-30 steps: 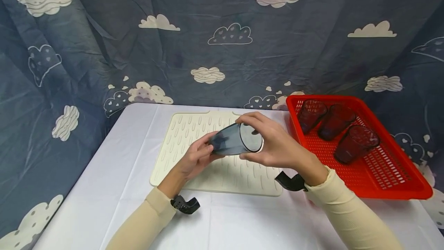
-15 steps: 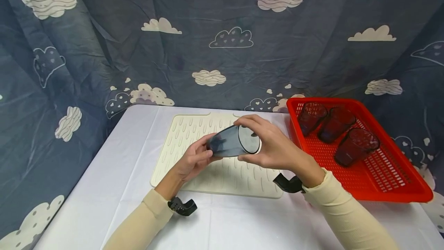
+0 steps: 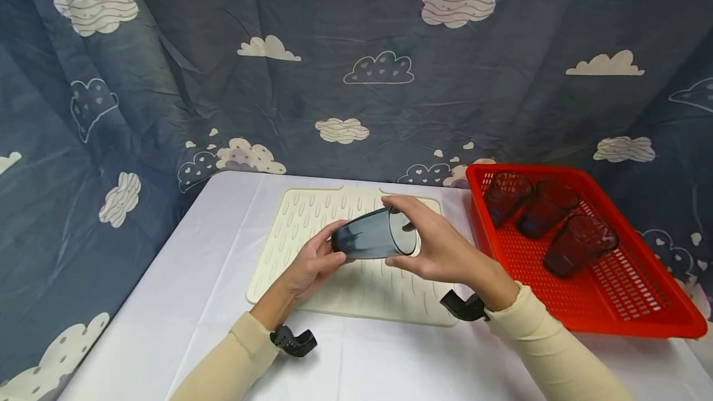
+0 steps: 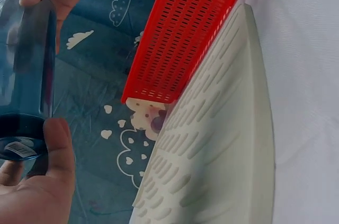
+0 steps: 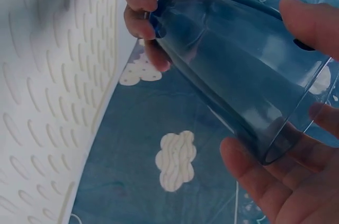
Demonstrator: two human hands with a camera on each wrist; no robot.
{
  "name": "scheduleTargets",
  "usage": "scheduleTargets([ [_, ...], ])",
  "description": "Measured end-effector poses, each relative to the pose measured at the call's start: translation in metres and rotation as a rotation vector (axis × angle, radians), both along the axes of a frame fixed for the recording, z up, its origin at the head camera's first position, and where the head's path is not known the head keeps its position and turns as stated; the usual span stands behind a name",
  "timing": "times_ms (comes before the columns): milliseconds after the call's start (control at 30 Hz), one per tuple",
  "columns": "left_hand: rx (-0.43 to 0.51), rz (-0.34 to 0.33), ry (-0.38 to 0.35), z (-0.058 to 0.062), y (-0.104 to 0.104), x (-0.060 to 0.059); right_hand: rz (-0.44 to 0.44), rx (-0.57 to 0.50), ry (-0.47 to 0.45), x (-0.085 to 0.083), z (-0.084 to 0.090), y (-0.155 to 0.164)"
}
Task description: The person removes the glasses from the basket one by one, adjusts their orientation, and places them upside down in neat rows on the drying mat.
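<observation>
Head view, left to right: blue cloud-print cloth [image 3: 167, 79] forms the backdrop and hangs down at the left of a white table [image 3: 184, 302]. A cream ribbed mat [image 3: 289, 221] lies flat on the table, toward the far edge.

Left hand [image 3: 312, 262] is raised over the mat. Its fingers and thumb are curled round the base end of a blue translucent cup [image 3: 372, 241], grasping it. A black wrist mount [image 3: 292, 341] sits at the cuff of the cream sleeve [image 3: 234, 364].

The cup is held on its side above the mat, clear of it, base to the left and open rim to the right, between the 2 hands.

Right hand [image 3: 440, 249] grasps the rim end of the cup: fingers arch over the top of the rim, thumb closes from below.

A red perforated basket [image 3: 640, 302] stands on the table just to the right of the mat. 3 dark cups [image 3: 548, 208] lie tilted inside it, toward its far end.

Left wrist view: the thumb [image 4: 59, 155] presses on the cup's base end; the mat [image 4: 222, 144] and the basket [image 4: 185, 28] lie beyond.

Right wrist view: the cup [image 5: 238, 70] spans the frame, its rim between thumb and fingers [image 5: 312, 23], with the left hand [image 5: 153, 7] at its base.
</observation>
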State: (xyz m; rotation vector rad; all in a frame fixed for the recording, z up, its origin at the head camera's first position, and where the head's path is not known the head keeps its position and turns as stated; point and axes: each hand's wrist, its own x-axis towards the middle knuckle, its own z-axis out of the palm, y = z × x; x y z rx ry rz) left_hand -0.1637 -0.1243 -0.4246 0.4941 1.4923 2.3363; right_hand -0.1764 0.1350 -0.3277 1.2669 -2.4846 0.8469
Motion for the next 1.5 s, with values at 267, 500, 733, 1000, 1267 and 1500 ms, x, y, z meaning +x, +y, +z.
scheduleTargets([
  [267, -0.037, 0.043, 0.032, 0.002, -0.005, 0.002, -0.004, -0.041, -0.038, -0.001, -0.009, -0.001],
  [500, -0.116, 0.108, 0.056, 0.015, -0.013, 0.003, -0.024, -0.104, -0.1, -0.004, -0.02, -0.003],
  [733, -0.292, 0.178, 0.127, 0.038, -0.021, 0.005, -0.05, -0.121, -0.161, -0.002, -0.026, -0.003],
  [1000, -0.373, 0.184, 0.18, 0.053, -0.021, 0.006, -0.072, -0.116, -0.144, -0.001, -0.03, -0.003],
  [1267, -0.412, 0.174, 0.241, 0.058, -0.015, 0.003, -0.071, -0.172, -0.08, -0.002, -0.03, 0.001],
  [1500, -0.473, 0.192, 0.282, 0.06, -0.009, 0.002, -0.081, -0.199, -0.084, -0.001, -0.029, 0.003],
])
